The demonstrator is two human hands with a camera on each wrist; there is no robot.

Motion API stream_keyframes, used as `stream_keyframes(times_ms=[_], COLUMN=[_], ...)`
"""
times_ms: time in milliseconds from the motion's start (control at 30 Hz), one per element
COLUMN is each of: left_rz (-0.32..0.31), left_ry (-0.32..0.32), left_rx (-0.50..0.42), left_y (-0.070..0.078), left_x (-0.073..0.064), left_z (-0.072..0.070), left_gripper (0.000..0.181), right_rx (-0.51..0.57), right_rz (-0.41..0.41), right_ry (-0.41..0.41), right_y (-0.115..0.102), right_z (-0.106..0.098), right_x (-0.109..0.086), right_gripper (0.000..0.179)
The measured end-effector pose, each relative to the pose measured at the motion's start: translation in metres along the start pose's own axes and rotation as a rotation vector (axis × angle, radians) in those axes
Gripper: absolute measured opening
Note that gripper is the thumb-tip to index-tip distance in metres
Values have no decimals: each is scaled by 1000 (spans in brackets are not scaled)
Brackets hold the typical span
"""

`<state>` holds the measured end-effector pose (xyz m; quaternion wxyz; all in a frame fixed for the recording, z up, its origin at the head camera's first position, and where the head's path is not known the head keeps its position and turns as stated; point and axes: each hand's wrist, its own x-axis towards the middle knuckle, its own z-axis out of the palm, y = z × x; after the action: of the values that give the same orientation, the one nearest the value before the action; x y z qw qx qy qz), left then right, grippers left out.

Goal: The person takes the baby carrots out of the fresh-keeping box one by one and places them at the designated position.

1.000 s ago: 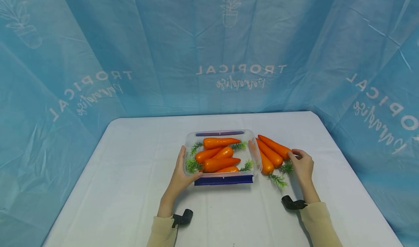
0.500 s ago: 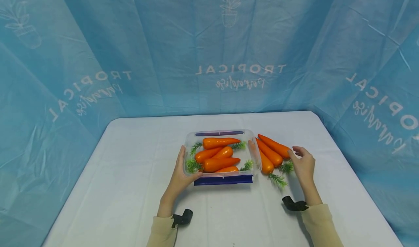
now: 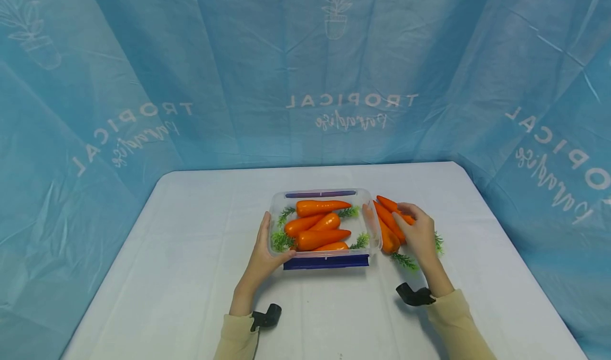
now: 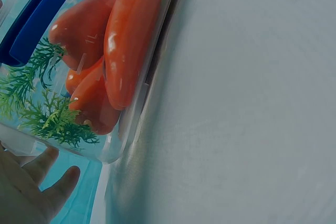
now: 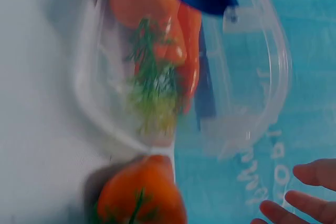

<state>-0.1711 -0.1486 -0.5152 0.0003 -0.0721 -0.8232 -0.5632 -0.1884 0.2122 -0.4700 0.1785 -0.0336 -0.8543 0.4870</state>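
Observation:
A clear plastic box (image 3: 374, 238) with blue latches holds several orange carrots (image 3: 322, 239) with green leafy tops. At its left near corner rests my left hand (image 3: 265, 254), thumb along the near rim and straight fingers against the left side. In the left wrist view, its spread fingers (image 4: 60, 184) lie by the box wall. My right hand (image 3: 420, 234) is over the loose carrots right of the box, partly covering the far carrot (image 3: 387, 203). The right wrist view has its fingers (image 5: 310, 205) apart, nothing between them. A near loose carrot (image 5: 144, 195) lies beside the box there.
A white cloth covers the table (image 3: 200, 254). Blue printed sheeting (image 3: 305, 137) hangs behind and at both sides. Black cameras are strapped to both wrists. A green carrot top (image 3: 438, 242) shows to the right of my right hand.
My right hand has shifted left from the far carrot's thick end to above its middle, uncovering a green top on the right. My left hand and the box have stayed in place.

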Motion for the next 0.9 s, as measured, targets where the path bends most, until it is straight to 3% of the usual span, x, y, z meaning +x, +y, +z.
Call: stream_keyframes(times_ms=[233,333,600,767,900], left_rz=[-10,-11,8,27,31], left_ry=[-18,-18,0,13,18], left_rx=[-5,-3,12,2,3], left_y=[34,36,3,-2,-2], left_x=[-10,-11,0,0,0], left_z=[-5,-6,-1,0,1], left_gripper=[106,106,109,110,109], right_rx=[24,45,76,83,74], right_rz=[-67,-103,-166,-224,-226], right_ry=[-23,-35,-85,-138,-194], right_y=[-13,-18,-32,-40,-45], right_z=[18,25,46,61,72], right_x=[0,-2,-7,-9,-10], right_gripper=[28,29,29,27,29])
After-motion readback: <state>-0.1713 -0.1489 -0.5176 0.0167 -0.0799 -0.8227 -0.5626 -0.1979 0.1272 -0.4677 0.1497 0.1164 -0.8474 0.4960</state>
